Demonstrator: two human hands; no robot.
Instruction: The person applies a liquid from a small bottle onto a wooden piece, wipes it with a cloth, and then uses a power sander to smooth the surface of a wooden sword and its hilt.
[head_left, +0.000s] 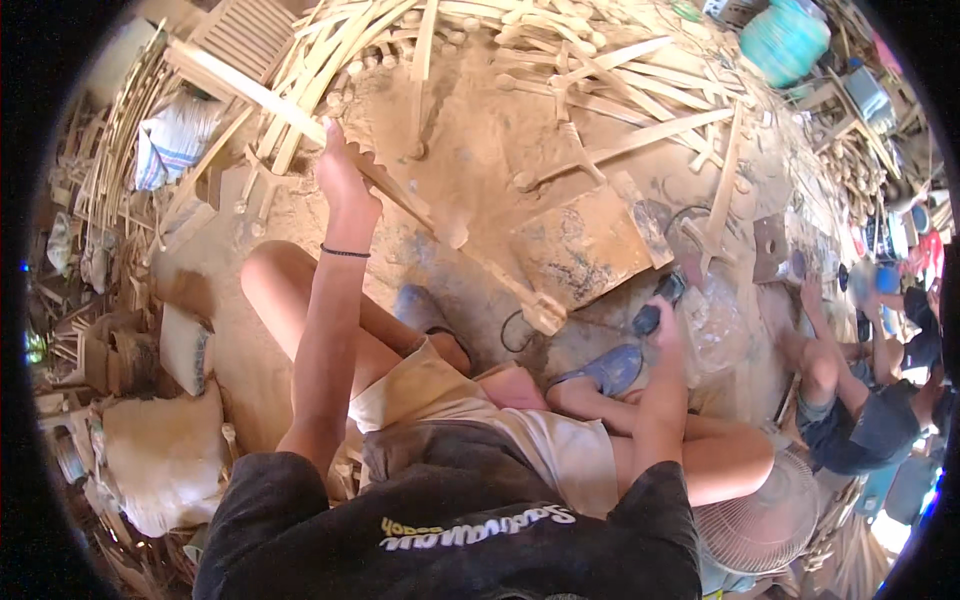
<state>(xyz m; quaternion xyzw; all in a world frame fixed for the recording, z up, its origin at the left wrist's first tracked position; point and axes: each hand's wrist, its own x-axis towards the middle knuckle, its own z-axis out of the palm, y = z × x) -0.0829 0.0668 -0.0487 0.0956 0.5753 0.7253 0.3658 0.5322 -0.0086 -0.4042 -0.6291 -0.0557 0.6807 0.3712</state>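
Note:
My left hand (347,185) is closed around a long pale wooden piece (260,95). It slants from the upper left down to a rounded knob near the middle. Beyond the knob lies a narrower wooden piece (505,283); I cannot tell whether the two are joined. My right hand (667,328) is closed on a dark hand-held power tool (650,318), apart from the wood, beside my right knee. The tool's head is partly hidden and its exact kind is unclear. A dusty wooden board (580,245) lies on the ground between my hands.
Shaped wooden pieces (640,85) lie in heaps along the far side. A caged fan (757,515) stands by my right leg. At the right sits another person (850,410). Sacks (165,450) rest at the left, and a dark cord (515,335) loops near my feet.

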